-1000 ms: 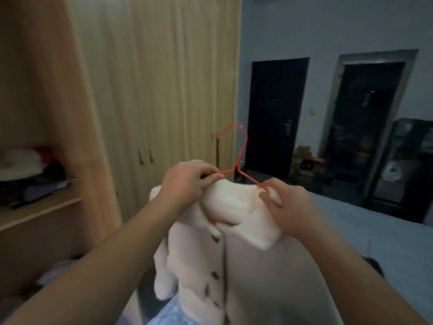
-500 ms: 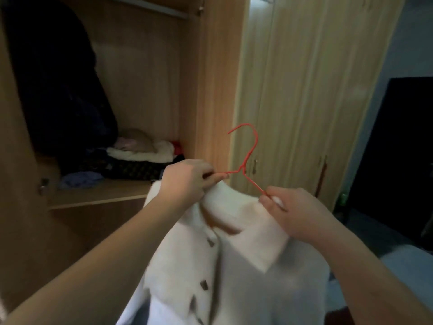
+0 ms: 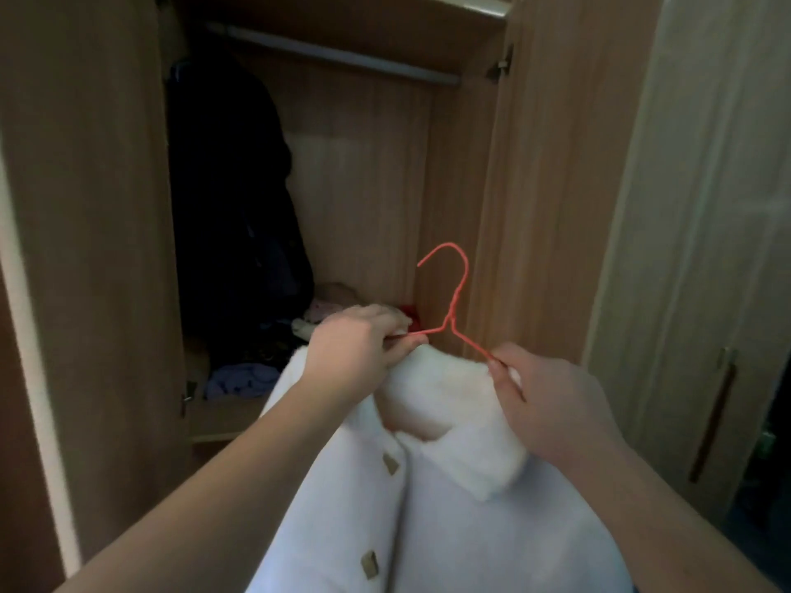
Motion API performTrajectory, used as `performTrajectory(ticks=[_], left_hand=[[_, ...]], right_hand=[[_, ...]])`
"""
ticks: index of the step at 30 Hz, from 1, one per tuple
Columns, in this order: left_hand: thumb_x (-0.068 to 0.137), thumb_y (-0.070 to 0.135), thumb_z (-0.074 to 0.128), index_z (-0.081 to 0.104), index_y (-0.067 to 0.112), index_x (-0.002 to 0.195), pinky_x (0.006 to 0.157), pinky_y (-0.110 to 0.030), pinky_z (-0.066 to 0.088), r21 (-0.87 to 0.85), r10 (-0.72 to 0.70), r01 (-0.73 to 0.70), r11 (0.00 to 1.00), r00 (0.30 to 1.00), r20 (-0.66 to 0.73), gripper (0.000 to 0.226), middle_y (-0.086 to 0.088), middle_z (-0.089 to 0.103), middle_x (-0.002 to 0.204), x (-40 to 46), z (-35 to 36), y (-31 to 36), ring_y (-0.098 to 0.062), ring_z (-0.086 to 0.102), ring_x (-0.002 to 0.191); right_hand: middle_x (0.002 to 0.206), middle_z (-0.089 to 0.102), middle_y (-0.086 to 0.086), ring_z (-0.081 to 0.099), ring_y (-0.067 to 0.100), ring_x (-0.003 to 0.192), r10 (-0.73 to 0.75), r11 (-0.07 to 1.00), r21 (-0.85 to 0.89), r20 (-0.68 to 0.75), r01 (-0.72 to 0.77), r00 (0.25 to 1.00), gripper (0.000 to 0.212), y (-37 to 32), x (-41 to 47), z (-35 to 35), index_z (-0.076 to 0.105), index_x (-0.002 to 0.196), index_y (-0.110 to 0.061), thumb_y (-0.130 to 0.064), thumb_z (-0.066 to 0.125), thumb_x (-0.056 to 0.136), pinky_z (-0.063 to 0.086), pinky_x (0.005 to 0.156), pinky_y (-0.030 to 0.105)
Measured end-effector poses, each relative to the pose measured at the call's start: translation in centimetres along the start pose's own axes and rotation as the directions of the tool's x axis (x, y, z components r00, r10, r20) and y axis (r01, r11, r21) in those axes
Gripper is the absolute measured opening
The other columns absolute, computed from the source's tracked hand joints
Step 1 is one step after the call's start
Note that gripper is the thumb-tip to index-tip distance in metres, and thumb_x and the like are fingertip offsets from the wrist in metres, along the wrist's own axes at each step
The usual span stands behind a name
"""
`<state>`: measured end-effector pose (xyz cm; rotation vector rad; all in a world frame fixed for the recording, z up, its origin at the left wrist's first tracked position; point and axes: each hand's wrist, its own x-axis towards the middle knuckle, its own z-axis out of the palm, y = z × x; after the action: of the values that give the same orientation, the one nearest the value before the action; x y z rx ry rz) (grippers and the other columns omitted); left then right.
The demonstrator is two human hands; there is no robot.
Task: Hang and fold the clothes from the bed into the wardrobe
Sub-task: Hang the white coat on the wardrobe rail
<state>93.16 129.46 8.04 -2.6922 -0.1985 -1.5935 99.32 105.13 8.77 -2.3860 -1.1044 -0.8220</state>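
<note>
Nearest, filling the lower centre of the frame, one white coat (image 3: 449, 520) hangs on one red wire hanger (image 3: 454, 318), three buttons showing down its front. The left hand (image 3: 357, 353) pinches the hanger's left shoulder wire at the collar; the right hand (image 3: 556, 404) pinches the right shoulder wire, fingers closed around it. A second ago the person faced closed doors and the bed; now the view has swung round to the open wardrobe (image 3: 505, 207), so the coat looks ready to go up. Beyond the hands, mid-frame, a shelf holds a heap of folded clothes (image 3: 252, 376), too jumbled to count. Farther, upper left, one dark garment (image 3: 239, 199) hangs from the single rail (image 3: 342, 57), which has free space to its right.
</note>
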Motion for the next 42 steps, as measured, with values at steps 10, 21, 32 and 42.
performTrajectory(ticks=[10, 21, 32, 42], left_hand=[[0.092, 0.062, 0.015, 0.001, 0.036, 0.157, 0.123, -0.043, 0.007, 0.172, -0.054, 0.015, 0.985, 0.974, 0.219, 0.071, 0.005, 0.006, 0.166, 5.0, 4.3, -6.2, -0.015, 0.001, 0.153], [0.099, 0.060, 0.020, -0.008, 0.034, 0.156, 0.123, -0.044, -0.002, 0.359, -0.065, 0.008, 0.933, 0.987, 0.145, 0.068, 0.001, -0.006, 0.166, 16.3, 11.8, -12.0, -0.020, -0.013, 0.152], [0.094, 0.060, 0.012, -0.004, 0.034, 0.156, 0.122, -0.044, 0.001, 0.436, -0.090, 0.059, 0.898, 0.995, 0.050, 0.069, -0.002, 0.003, 0.167, 28.1, 19.9, -20.6, -0.022, -0.003, 0.153], [0.093, 0.061, 0.023, 0.003, 0.039, 0.156, 0.122, -0.044, 0.006, 0.375, 0.095, -0.053, 0.925, 0.991, -0.094, 0.070, -0.002, 0.008, 0.166, 41.8, 25.0, -28.0, -0.024, 0.005, 0.153]], right_hand=[[0.062, 0.048, -0.008, 0.045, 0.016, 0.058, 0.068, 0.997, -0.039, -0.056, -0.070, 0.996, 0.012, 0.4, 11.9, 4.2, 0.046, 0.095, -0.035, -0.043, 0.038, 0.100, 0.034, 0.054, 0.031], [0.066, 0.050, -0.009, 0.048, 0.021, 0.063, 0.065, 0.997, 0.055, -0.196, -0.055, 0.978, 0.013, 6.1, 26.9, 11.8, 0.050, 0.096, -0.032, -0.041, 0.041, 0.098, 0.038, 0.058, 0.031], [0.082, 0.067, -0.001, 0.063, 0.031, 0.081, 0.037, 0.998, 0.057, -0.303, -0.021, 0.952, 0.018, 9.7, 45.9, 16.4, 0.053, 0.095, -0.028, -0.041, 0.041, 0.097, 0.046, 0.064, 0.034], [0.093, 0.070, 0.004, 0.066, 0.032, 0.090, 0.034, 0.991, -0.094, -0.487, -0.092, 0.873, 0.022, 10.8, 60.9, 16.7, 0.054, 0.096, -0.026, -0.044, 0.041, 0.098, 0.040, 0.065, 0.034]])
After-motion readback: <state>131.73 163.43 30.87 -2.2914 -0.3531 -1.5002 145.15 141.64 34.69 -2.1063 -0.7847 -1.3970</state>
